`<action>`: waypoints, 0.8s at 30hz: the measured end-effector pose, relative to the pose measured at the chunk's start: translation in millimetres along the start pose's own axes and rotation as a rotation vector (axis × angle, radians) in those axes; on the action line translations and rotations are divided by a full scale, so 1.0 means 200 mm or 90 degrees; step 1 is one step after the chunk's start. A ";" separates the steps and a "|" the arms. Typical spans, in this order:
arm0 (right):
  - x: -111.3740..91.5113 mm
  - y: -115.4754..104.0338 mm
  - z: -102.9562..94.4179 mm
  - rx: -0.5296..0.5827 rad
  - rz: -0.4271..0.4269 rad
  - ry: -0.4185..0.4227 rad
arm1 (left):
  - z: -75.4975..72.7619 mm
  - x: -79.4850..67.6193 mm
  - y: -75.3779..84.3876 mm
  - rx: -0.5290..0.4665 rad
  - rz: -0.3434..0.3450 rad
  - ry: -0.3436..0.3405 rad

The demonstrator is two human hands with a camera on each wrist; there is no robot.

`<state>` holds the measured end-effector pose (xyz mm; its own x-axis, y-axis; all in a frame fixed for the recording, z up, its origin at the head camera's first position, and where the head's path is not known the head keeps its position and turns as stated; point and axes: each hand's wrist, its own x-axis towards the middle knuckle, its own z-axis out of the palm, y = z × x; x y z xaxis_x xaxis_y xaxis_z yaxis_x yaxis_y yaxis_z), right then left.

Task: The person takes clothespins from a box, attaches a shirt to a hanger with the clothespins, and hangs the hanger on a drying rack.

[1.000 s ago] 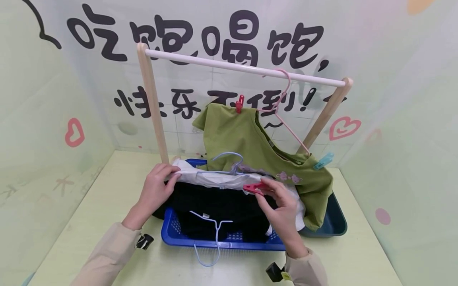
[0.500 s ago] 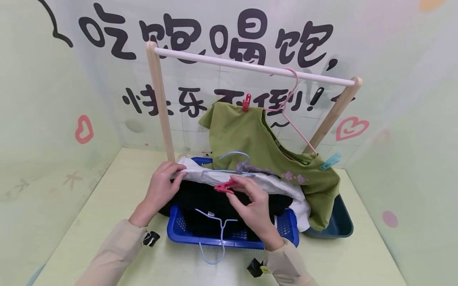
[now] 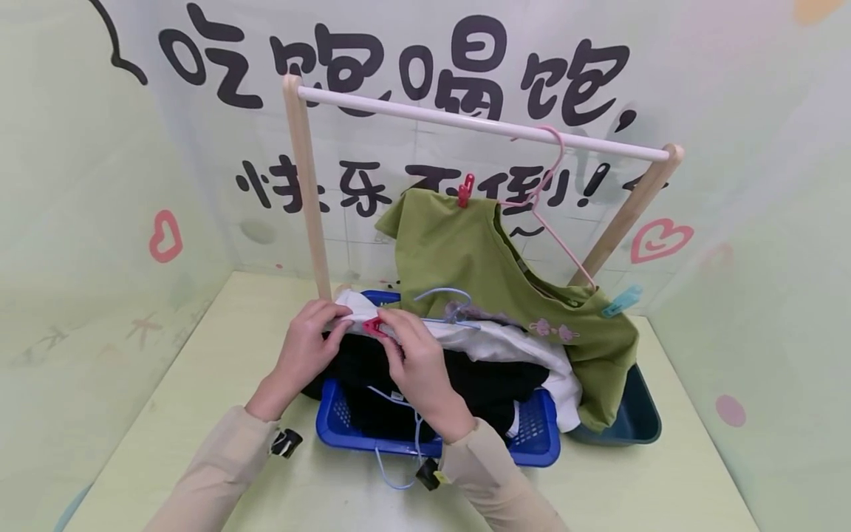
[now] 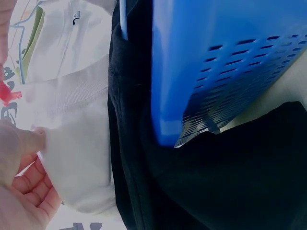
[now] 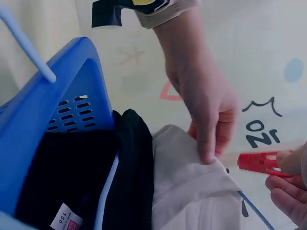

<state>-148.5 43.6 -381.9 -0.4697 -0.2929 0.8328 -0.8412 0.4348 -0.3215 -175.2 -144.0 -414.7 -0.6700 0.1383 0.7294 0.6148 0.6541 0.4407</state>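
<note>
My left hand [image 3: 304, 351] pinches the left shoulder edge of a white shirt [image 3: 492, 340], which has a light blue hanger [image 3: 444, 290] in its neck. In my right hand [image 3: 425, 373] a red clothespin [image 3: 374, 326] is pinched between thumb and fingers, beside the left fingertips at the shirt's top edge. The right wrist view shows the clothespin [image 5: 259, 162] just off the cloth, near where the hanger wire comes out. Black clothing [image 3: 459, 380] lies under the white shirt in a blue basket [image 3: 540, 421].
Behind stands a wooden rack with a white rod [image 3: 425, 114]. A green shirt [image 3: 452, 244] hangs there on a pink hanger [image 3: 558, 240], with a red clothespin [image 3: 465, 191] and a teal clothespin [image 3: 623, 301] on it. A dark green bin [image 3: 638, 425] sits at right.
My right hand has carried the red clothespin leftward along the white shirt, from near its collar to beside my left hand. The left hand keeps its pinch on the shoulder.
</note>
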 end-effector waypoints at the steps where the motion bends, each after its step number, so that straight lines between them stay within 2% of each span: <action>1: 0.01 0.00 0.01 -0.018 -0.008 -0.003 | 0.00 0.00 0.00 -0.002 0.002 0.000; 8: 0.04 -0.01 0.06 -0.167 -0.080 0.001 | 0.00 -0.01 0.00 -0.013 0.011 -0.003; 12: 0.08 -0.02 0.07 -0.249 -0.119 -0.026 | 0.00 -0.01 0.00 -0.014 0.024 0.000; 17: 0.11 -0.02 0.07 -0.270 -0.127 -0.078 | -0.01 -0.02 0.00 -0.014 0.035 -0.001; 24: 0.14 -0.02 0.08 -0.244 -0.124 -0.125 | -0.01 -0.02 -0.01 -0.016 0.036 0.000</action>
<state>-163.4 20.2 -364.0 -0.3852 -0.5402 0.7481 -0.7771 0.6272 0.0527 -173.6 -147.4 -417.7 -0.6339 0.1743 0.7535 0.6620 0.6261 0.4121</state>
